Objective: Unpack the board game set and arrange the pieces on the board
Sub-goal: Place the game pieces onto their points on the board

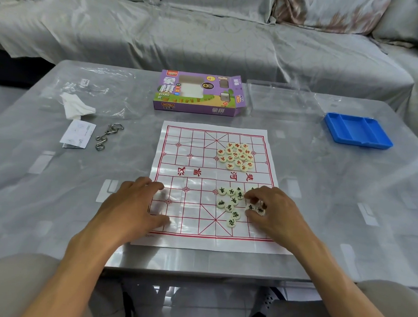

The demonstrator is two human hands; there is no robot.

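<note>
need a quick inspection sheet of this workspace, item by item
surface: grey glossy table, reflective.
job's things: paper board flat at centre; red-marked pieces piled on its far right; black-marked pieces loose on its near right; purple box open behind; blue tray far right.
clutter: clear plastic cover, plastic bag, tissue, leaflet, metal ring puzzle.
grips: left hand flat on the board's left edge; right hand curled over black-marked pieces.
cables: nothing seen.
surroundings: covered sofa behind.
</note>
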